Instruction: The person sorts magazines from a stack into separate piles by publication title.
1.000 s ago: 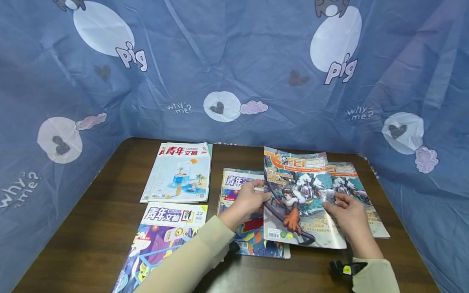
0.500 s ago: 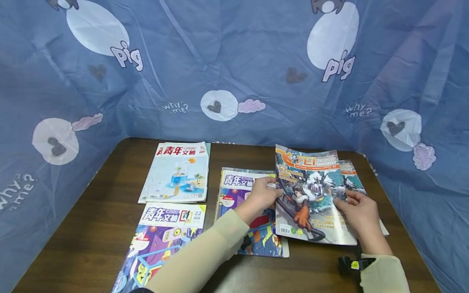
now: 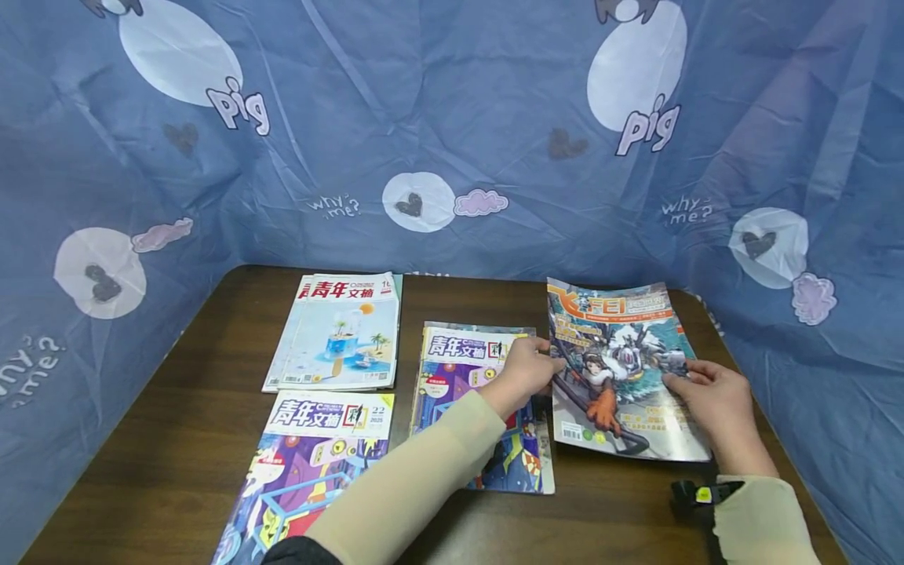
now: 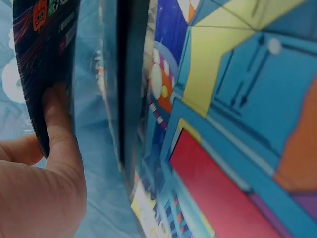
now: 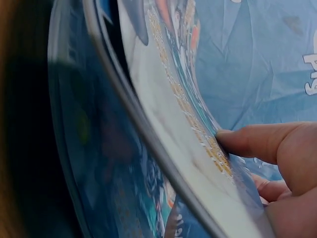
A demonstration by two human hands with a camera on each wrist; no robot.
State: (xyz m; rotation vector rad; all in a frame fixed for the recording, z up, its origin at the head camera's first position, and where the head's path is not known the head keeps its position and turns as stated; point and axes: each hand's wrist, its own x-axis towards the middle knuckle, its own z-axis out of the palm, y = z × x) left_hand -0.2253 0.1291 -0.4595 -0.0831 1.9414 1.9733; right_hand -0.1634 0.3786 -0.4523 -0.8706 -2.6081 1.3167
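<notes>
Both hands hold a glossy magazine (image 3: 614, 377) with an orange title and an orange-gloved cartoon figure on its cover. My left hand (image 3: 526, 373) pinches its left edge; the left wrist view shows fingers and thumb on either side of the dark back cover (image 4: 47, 59). At the right edge, my right hand (image 3: 720, 400) grips with the thumb on the front cover, as the right wrist view also shows. In the head view the held magazine covers the spot where a matching magazine lay. Left of it lies a stack with a purple cover (image 3: 459, 392), partly behind my left forearm.
At the back left lies a stack of pale-covered magazines (image 3: 339, 337) with a red title. Another purple magazine (image 3: 311, 447) lies in front of it, partly under my left sleeve. A blue patterned cloth (image 3: 438, 118) encloses the dark wooden table (image 3: 155, 424).
Both hands have carried the held magazine to the right, off the purple stack and over the matching magazine, which is now hidden beneath it in the head view.
</notes>
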